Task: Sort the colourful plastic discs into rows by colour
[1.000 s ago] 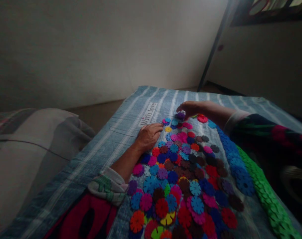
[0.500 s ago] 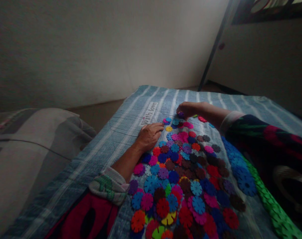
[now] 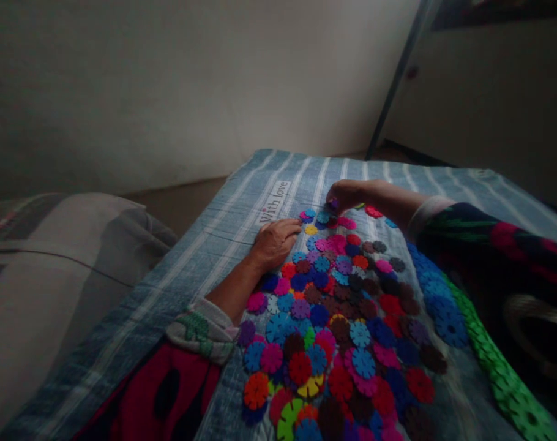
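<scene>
Many notched plastic discs point(image 3: 322, 315) in mixed colours lie in a loose spread on a blue striped cloth. My left hand point(image 3: 277, 242) rests on the cloth at the left edge of the spread, fingers stretched out, close to a yellow disc point(image 3: 311, 230). At the far end, my right hand point(image 3: 349, 195) is bent down with its fingers closed on a purple notched disc point(image 3: 333, 203). A pink and blue pair of discs point(image 3: 307, 215) lies between the two hands. The right fingertips are partly hidden behind the disc and the hand.
A row of blue discs point(image 3: 437, 294) and a chain of green discs point(image 3: 503, 380) run along the right side, under my right sleeve. The striped cloth point(image 3: 232, 226) bears the print "With love". To the left stands a grey covered shape point(image 3: 76, 263); a wall point(image 3: 191, 92) rises behind.
The view has tilted slightly, so the surface appears a little higher. My right hand still holds the purple disc, which shows slightly more. My left hand stays in place.
</scene>
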`<state>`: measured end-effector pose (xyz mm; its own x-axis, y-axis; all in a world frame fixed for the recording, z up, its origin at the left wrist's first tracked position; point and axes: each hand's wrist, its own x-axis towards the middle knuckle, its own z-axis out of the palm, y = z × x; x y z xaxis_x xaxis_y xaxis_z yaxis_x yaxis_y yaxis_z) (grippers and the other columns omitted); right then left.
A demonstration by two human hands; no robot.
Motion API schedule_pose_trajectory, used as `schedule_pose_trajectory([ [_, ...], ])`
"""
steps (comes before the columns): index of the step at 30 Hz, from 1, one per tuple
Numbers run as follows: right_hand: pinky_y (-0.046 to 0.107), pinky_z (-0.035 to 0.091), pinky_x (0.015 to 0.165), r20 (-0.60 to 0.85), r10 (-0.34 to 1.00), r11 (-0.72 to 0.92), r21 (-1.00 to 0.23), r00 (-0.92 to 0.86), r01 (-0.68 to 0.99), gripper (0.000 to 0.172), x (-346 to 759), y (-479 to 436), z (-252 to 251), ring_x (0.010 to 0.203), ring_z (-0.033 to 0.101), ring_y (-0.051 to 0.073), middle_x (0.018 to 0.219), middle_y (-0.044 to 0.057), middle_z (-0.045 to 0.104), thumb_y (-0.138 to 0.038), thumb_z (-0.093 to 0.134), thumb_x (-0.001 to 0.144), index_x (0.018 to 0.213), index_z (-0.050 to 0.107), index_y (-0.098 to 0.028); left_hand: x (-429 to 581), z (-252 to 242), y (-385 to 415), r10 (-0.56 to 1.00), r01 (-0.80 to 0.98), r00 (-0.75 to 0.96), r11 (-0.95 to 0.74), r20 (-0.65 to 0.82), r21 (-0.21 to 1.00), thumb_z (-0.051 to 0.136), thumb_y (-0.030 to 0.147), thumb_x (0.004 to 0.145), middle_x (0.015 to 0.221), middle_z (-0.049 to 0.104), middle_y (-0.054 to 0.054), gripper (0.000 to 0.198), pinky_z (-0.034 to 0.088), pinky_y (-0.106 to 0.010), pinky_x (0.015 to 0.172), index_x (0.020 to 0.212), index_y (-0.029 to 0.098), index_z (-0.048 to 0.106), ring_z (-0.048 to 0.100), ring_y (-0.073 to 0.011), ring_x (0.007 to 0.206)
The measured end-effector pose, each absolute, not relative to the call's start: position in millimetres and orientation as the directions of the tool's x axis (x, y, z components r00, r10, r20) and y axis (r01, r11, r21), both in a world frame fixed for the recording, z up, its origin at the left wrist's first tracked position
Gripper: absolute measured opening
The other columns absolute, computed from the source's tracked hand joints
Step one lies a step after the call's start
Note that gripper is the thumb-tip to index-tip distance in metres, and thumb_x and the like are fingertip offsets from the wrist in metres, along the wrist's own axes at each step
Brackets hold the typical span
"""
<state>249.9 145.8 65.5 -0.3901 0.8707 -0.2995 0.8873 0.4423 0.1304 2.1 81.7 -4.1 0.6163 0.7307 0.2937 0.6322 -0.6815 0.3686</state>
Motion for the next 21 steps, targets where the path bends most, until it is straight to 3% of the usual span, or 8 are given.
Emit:
schedule_pose_trajectory([
  [5, 0.027, 0.047, 0.07, -0.264, 0.892, 0.423, 0.204, -0.366, 0.883, 0.033, 244.6, 140.3, 66.5, 0.084, 0.064, 0.02, 0.093, 0.007, 0.072, -0.018, 0.07, 0.074, 0.107, 0.071, -0.015, 3.6, -4.1, 82.5, 0.739, 0.634, 0.608, -0.672, 0.29, 0.382, 0.047, 0.018, 0.083, 0.128, 0.064, -0.002, 0.031, 0.041, -0.04, 0.108, 0.104, 0.023, 0.069, 0.056, -0.0183, 0.121],
  [17, 0.034, 0.046, 0.081, -0.261, 0.92, 0.348, 0.2, -0.293, 0.916, 0.043, 245.3, 137.3, 66.2, 0.095, 0.062, 0.026, 0.103, 0.01, 0.07, -0.019, 0.072, 0.076, 0.118, 0.067, -0.015, 6.7, -4.5, 82.0, 0.741, 0.612, 0.605, -0.667, 0.292, 0.424, 0.046, 0.017, 0.082, 0.126, 0.065, 0.0, 0.031, 0.041, -0.038, 0.111, 0.102, 0.023, 0.07, 0.057, -0.0174, 0.12],
  [21, 0.034, 0.045, 0.084, -0.126, 0.924, 0.378, 0.173, -0.36, 0.909, 0.048, 240.4, 118.4, 76.3, 0.104, 0.059, 0.027, 0.113, 0.011, 0.066, -0.026, 0.068, 0.081, 0.127, 0.06, -0.017, 7.3, -3.3, 80.0, 0.735, 0.598, 0.605, -0.673, 0.306, 0.436, 0.046, 0.017, 0.082, 0.126, 0.065, -0.001, 0.031, 0.041, -0.036, 0.11, 0.101, 0.022, 0.07, 0.058, -0.0171, 0.119],
])
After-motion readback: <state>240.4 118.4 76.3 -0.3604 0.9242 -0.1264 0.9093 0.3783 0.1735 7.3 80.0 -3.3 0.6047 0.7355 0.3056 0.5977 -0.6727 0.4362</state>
